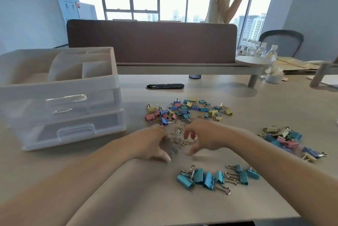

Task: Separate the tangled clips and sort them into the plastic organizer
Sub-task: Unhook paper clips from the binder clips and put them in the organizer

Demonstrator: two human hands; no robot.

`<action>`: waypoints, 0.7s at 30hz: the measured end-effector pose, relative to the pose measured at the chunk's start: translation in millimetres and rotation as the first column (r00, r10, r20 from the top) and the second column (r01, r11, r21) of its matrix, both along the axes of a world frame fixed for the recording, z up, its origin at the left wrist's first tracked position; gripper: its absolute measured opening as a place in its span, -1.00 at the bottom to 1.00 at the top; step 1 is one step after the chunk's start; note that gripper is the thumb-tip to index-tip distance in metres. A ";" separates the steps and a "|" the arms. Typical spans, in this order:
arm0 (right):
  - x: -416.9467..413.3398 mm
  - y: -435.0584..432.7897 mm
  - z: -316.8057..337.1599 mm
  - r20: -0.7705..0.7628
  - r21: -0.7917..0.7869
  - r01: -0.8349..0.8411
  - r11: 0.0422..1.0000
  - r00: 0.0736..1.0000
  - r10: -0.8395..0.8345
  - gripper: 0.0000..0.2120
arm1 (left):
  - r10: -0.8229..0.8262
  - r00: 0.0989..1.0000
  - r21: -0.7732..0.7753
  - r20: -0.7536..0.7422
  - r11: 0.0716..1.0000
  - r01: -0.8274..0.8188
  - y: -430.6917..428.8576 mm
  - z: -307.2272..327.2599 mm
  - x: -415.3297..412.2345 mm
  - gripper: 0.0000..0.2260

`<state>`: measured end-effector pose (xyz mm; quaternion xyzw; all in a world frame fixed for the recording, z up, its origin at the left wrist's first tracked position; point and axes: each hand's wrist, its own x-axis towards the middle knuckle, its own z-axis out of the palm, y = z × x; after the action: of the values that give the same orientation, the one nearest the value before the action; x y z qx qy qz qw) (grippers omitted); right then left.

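Both forearms reach in from the near edge of the pale surface (274, 108), and the two hands meet over a small heap of silver paper clips (178, 139) lying between them. The left hand (151, 143) rests knuckles up at the heap's left side, its fingers curled under and its thumb stretched toward the near clips. Its grip is hidden by the hand itself, so whether it holds a clip cannot be told. The right hand (203, 138) hangs over the heap's right side with its fingers loosely bent and a gap between forefinger and thumb. Its grip is slack and nothing shows inside it, though the thumb tip sits just beside one loose paper clip.

Beyond the hands lies a tangled pile of mixed binder clips (186, 110) in pink, yellow, blue and teal. A second mixed pile (287, 139) lies well apart on the right. A group of teal binder clips (210, 176) lies nearer the camera, between the forearms. The plastic organizer (60, 97) stands on the left, with its translucent drawers closed and open compartments on top.

Behind a brown divider panel (151, 41) stands a person in a light top (219, 0).
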<state>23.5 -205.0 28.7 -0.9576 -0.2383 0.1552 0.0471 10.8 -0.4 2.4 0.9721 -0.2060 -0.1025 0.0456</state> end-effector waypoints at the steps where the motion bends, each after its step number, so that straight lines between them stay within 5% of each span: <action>1: 0.6 -0.6 -5.0 0.006 0.003 -0.002 1.000 1.000 0.002 -0.52 | 0.009 1.000 -0.014 0.006 1.000 -0.009 -1.5 -2.2 2.1 -0.32; 10: 14.3 -1.5 -21.3 0.073 0.086 0.028 0.996 0.997 -0.034 -0.60 | 0.095 0.994 -0.255 0.058 0.964 -0.077 -0.7 -12.7 14.8 -0.54; 14: 23.1 3.0 -23.1 0.101 0.093 0.052 0.994 0.993 -0.062 -0.40 | 0.101 0.992 -0.291 0.074 0.954 -0.075 1.1 -16.5 18.0 -0.65; 18: 34.5 8.0 -20.4 0.117 0.036 0.014 0.999 0.993 -0.018 -0.15 | 0.118 0.990 -0.290 0.074 0.953 -0.092 3.6 -15.0 18.9 -0.56; 21: 44.4 13.8 -17.6 0.109 -0.053 -0.011 0.999 0.994 0.017 -0.18 | 0.118 0.993 -0.247 0.028 0.963 -0.107 2.4 -12.8 17.5 -0.45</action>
<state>67.9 -191.1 11.0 -0.9638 -0.2432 0.1091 0.0076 28.3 1.9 -10.4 0.9711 -0.1624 -0.0526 0.1668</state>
